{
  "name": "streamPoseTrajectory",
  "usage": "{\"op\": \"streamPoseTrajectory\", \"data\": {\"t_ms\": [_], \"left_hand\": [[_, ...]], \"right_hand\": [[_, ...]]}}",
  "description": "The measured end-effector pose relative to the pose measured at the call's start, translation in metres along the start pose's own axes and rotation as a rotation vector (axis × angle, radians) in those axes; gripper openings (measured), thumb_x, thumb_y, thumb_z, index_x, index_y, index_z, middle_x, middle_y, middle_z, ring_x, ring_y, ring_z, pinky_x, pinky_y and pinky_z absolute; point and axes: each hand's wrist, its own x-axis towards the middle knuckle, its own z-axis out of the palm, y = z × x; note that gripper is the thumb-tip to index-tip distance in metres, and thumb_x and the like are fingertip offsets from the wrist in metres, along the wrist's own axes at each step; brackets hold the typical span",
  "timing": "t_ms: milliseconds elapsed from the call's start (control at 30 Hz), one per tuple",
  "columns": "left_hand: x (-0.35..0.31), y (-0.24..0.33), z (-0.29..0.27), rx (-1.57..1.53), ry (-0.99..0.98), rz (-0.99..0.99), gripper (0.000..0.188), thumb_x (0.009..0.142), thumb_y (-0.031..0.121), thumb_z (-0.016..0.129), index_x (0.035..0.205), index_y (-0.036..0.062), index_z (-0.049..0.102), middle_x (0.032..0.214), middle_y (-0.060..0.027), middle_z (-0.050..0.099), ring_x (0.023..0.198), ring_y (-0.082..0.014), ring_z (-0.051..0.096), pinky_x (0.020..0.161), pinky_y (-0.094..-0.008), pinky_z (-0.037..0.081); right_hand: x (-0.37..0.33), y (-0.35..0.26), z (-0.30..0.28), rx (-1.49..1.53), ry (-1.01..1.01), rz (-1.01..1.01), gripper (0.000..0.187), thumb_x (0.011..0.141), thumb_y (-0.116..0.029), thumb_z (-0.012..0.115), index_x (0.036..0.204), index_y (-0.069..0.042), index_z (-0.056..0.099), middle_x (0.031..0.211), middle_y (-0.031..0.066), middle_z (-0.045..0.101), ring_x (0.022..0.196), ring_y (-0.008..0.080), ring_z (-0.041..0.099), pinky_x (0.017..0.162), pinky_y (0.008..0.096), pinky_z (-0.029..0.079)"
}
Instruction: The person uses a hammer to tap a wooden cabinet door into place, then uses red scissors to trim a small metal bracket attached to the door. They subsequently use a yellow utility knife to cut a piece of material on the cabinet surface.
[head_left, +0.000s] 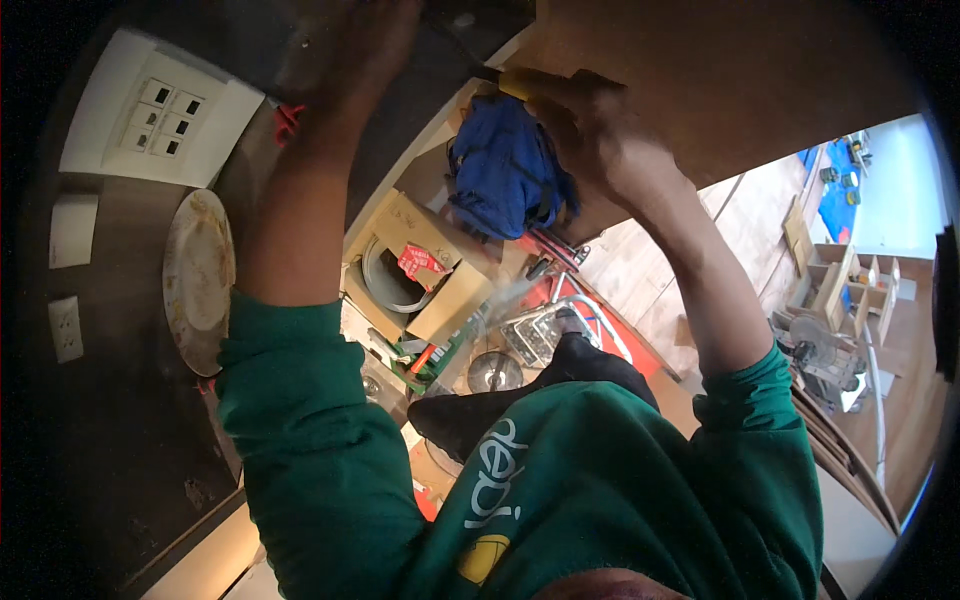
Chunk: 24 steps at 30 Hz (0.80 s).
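My right hand [600, 125] is closed around a tool with a yellow handle [515, 83]. A thin dark piece runs from its end toward the edge of a dark panel [440, 90]; I cannot make out its kind. At the upper edge, my left hand [375, 40] reaches over the dark panel, with its fingers in shadow and partly cut off. Beside the left forearm lies a red-handled item [288, 122]. Below the right hand, a blue fabric bag [505, 165] sits beside the panel.
A cardboard box [445, 305] holds a grey coil and a red packet. Several tools and a metal frame [545, 335] lie around my feet. On the left are a white switch plate [160, 115] and a stained oval plate [200, 280]. A wooden compartment box [850, 285] stands far right.
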Motion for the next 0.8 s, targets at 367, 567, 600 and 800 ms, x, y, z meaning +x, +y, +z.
{"op": "streamPoseTrajectory", "data": {"t_ms": [367,567,600,800], "left_hand": [[0.006,0.026,-0.042,0.015,-0.158,-0.243,0.031,0.098,0.016,0.044,0.123,0.0093,0.061,0.120,-0.0243,0.063,0.108,-0.0426,0.061,0.094,-0.0505,0.049],[0.009,0.027,-0.019,-0.175,-0.008,-0.234,0.032,0.096,0.016,0.044,0.118,0.0032,0.063,0.120,-0.0240,0.063,0.110,-0.0416,0.060,0.095,-0.0489,0.047],[0.015,0.026,-0.013,-0.234,0.033,-0.242,0.033,0.095,0.016,0.044,0.117,0.0017,0.064,0.120,-0.0236,0.063,0.111,-0.0409,0.059,0.096,-0.0481,0.047],[0.013,-0.016,0.030,-0.172,-0.006,-0.278,0.032,0.096,0.016,0.042,0.115,0.0003,0.063,0.113,-0.0274,0.063,0.107,-0.0430,0.060,0.093,-0.0493,0.047]], "right_hand": [[0.016,-0.013,-0.003,-0.126,0.010,0.034,0.026,0.092,-0.019,0.065,0.117,-0.021,0.071,0.088,0.0163,0.069,0.077,0.0309,0.068,0.071,0.0408,0.054],[0.008,0.014,0.000,-0.063,0.073,-0.025,0.024,0.093,-0.022,0.064,0.116,-0.021,0.072,0.087,0.0174,0.069,0.076,0.0317,0.068,0.070,0.0414,0.054],[0.009,0.014,0.000,-0.078,0.081,-0.042,0.024,0.093,-0.023,0.064,0.116,-0.021,0.072,0.087,0.0172,0.069,0.076,0.0319,0.067,0.069,0.0415,0.054],[0.016,-0.003,-0.005,-0.050,0.014,0.101,0.025,0.093,-0.023,0.064,0.116,-0.020,0.072,0.084,0.0153,0.067,0.076,0.0314,0.067,0.069,0.0415,0.053]]}}
